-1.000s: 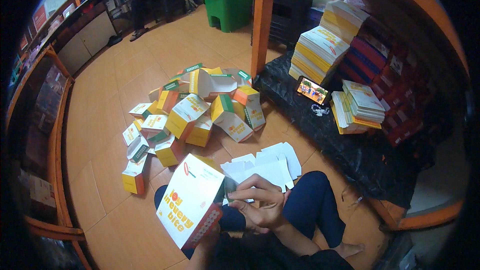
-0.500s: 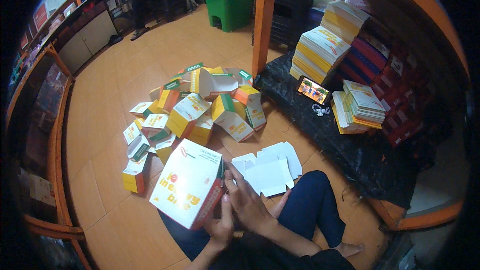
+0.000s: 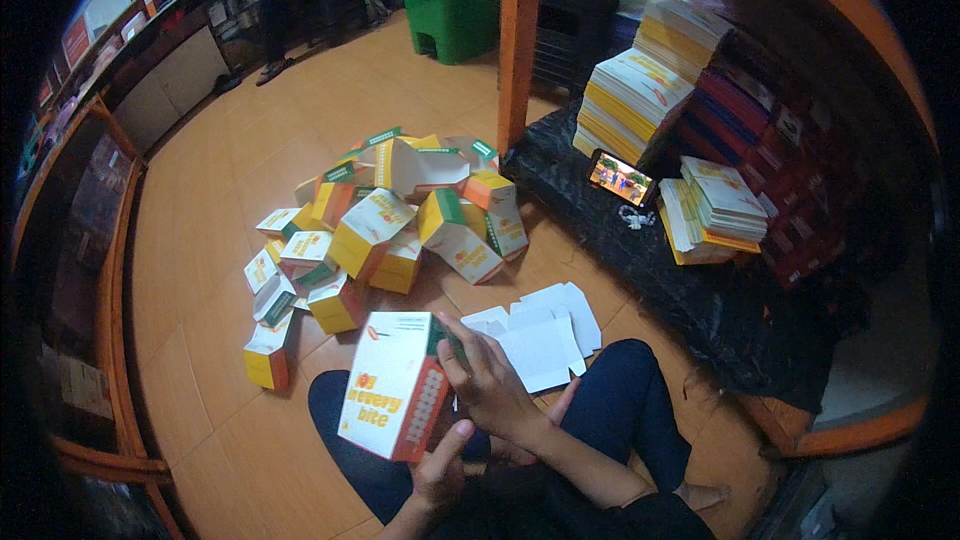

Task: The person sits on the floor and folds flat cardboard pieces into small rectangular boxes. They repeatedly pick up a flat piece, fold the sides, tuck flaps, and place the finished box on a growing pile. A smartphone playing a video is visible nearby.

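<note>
A folded cardboard food box (image 3: 380,380), white on top with red and green sides, is tilted above my lap. My left hand (image 3: 438,470) grips its lower right side, thumb up along the red panel and the other fingers hidden behind. Against the green end of the same box, my right hand (image 3: 488,378) presses with bent fingers. Beside my right knee, flat white carton blanks (image 3: 540,340) lie on the floor, plain side up.
Ahead lies a heap of folded boxes (image 3: 375,225) on the tiled floor. On a black-covered low platform (image 3: 560,180) at right are stacks of flat cartons (image 3: 630,95), a smaller stack (image 3: 715,205) and a phone (image 3: 622,178). Farther off stand a green bin (image 3: 455,5) and a person (image 3: 285,20).
The box has turned and come lower, closer to my lap, so its red side shows more. Both hands keep hold of it. The heap and the blanks stay in place.
</note>
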